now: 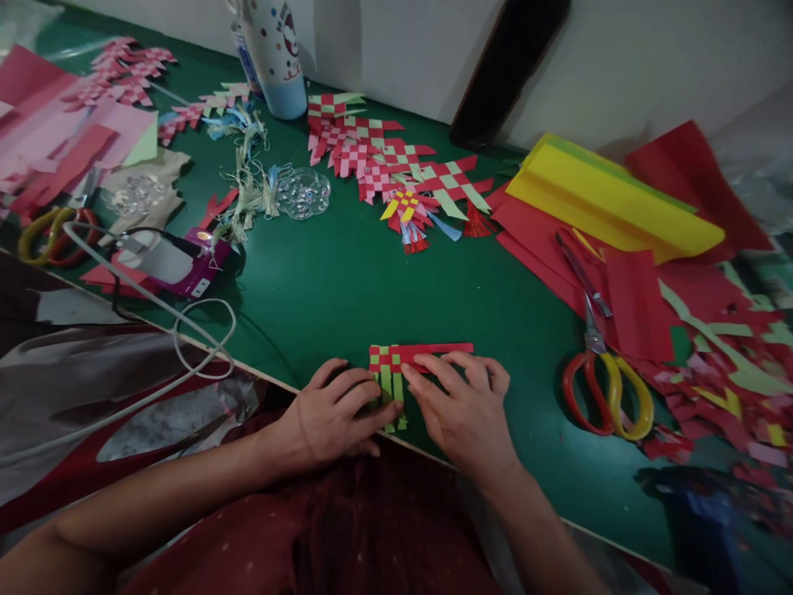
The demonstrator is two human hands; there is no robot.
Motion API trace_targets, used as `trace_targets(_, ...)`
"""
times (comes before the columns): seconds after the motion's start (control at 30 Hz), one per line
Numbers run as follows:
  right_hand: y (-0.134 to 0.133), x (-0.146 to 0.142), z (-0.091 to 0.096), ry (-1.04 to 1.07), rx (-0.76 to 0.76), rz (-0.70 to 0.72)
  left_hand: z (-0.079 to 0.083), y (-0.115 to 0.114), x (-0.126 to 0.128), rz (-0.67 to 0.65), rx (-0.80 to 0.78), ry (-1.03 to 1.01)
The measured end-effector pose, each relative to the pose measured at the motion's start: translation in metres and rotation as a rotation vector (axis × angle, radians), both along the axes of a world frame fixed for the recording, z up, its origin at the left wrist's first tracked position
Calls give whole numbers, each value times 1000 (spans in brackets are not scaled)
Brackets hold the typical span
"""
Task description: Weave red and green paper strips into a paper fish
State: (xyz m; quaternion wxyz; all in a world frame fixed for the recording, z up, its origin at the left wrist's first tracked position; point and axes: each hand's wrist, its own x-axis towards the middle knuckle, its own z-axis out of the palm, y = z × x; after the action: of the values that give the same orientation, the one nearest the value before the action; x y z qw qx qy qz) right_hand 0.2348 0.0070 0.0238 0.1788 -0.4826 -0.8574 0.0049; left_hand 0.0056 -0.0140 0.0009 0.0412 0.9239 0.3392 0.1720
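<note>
A small woven piece of red and green paper strips (396, 364) lies at the near edge of the green table (347, 289). My left hand (334, 413) rests on its left side, fingers pressed on the green strips. My right hand (462, 405) lies on its right side, fingertips pinching the red strips. Both hands press the weave flat against the table.
Red-and-yellow scissors (604, 376) lie to the right on red paper scraps (694, 330). Yellow folded sheets (607, 202) sit behind. Finished woven paper fish (396, 165) are spread at the back, with a bottle (276, 58), pink paper (55, 132) and a white cable (186, 330) on the left.
</note>
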Motion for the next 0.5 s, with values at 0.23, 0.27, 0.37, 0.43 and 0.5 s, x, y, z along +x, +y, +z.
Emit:
trace_targets(0.23,-1,-1,2,8,-2,-14,2,0,0,-2,-10,14)
trace_targets(0.27,-1,-1,2,9,-8,-15,4,0,-1,-12,-16,13)
trace_targets(0.37,-3,0,1,7,-28,-17,12,3,-4,-63,-57,10)
trace_targets(0.43,-3,0,1,6,-34,-19,16,5,-8,-66,-91,7)
trace_targets(0.5,-4,-1,1,12,-26,-21,18,6,-12,-37,-102,3)
